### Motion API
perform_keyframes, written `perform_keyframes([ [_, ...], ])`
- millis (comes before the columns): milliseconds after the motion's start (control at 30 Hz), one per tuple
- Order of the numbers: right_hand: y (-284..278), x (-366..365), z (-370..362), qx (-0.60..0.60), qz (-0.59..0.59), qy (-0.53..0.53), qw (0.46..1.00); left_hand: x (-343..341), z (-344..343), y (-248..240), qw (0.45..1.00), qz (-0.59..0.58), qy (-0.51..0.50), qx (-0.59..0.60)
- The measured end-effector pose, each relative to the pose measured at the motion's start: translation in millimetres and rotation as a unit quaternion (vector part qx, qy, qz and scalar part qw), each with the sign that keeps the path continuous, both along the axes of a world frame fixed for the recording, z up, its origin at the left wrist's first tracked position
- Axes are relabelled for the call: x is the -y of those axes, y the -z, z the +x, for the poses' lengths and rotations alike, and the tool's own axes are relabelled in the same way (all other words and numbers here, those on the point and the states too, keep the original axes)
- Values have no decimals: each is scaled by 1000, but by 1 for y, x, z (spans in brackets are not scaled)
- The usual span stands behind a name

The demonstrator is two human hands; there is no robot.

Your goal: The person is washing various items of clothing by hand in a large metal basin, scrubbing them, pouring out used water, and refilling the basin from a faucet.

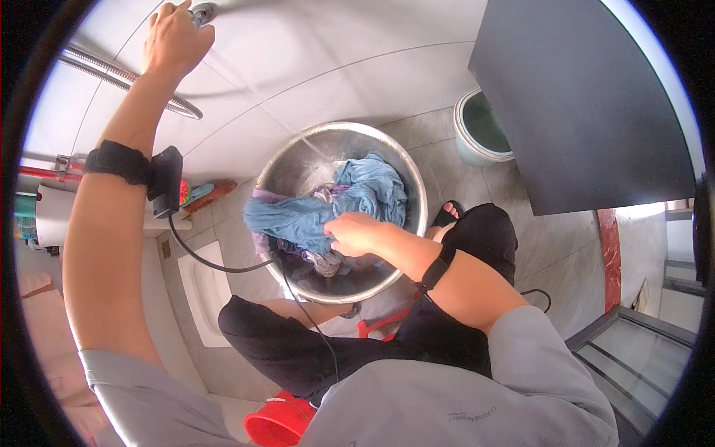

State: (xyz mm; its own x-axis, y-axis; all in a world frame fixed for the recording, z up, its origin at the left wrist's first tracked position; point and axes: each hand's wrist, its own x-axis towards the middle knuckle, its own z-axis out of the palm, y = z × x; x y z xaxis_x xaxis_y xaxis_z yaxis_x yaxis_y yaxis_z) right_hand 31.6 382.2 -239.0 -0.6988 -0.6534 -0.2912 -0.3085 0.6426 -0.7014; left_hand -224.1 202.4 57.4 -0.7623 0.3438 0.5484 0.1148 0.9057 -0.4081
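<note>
My left hand (176, 39) is raised to the wall at the upper left, its fingers closed around a metal tap (202, 13). In front of me a round metal basin (415, 167) stands on the floor, holding a heap of wet-looking clothes. On top lies a blue cloth (287, 222), bunched up and partly hanging over the basin's left rim. My right hand (356, 233) is over the heap with its fingers closed on the blue cloth. Purple and striped fabric (325, 262) shows beneath; the rest of the heap is hidden.
A pale bucket (463, 134) of dark water stands beyond, beside a large dark panel (581, 112). Metal hoses (182, 108) run along the left wall. A white squat toilet (204, 294) lies left of the basin; a red bucket (277, 422) sits near my legs.
</note>
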Motion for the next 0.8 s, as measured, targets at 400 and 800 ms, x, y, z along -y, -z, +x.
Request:
perform_keyframes([
  [400,0,12,2,5,5,-8,1000,-13,6,-39,983,114,-34,140],
  [800,-7,19,7,-11,12,-18,1000,21,-28,-49,993,42,88,64],
])
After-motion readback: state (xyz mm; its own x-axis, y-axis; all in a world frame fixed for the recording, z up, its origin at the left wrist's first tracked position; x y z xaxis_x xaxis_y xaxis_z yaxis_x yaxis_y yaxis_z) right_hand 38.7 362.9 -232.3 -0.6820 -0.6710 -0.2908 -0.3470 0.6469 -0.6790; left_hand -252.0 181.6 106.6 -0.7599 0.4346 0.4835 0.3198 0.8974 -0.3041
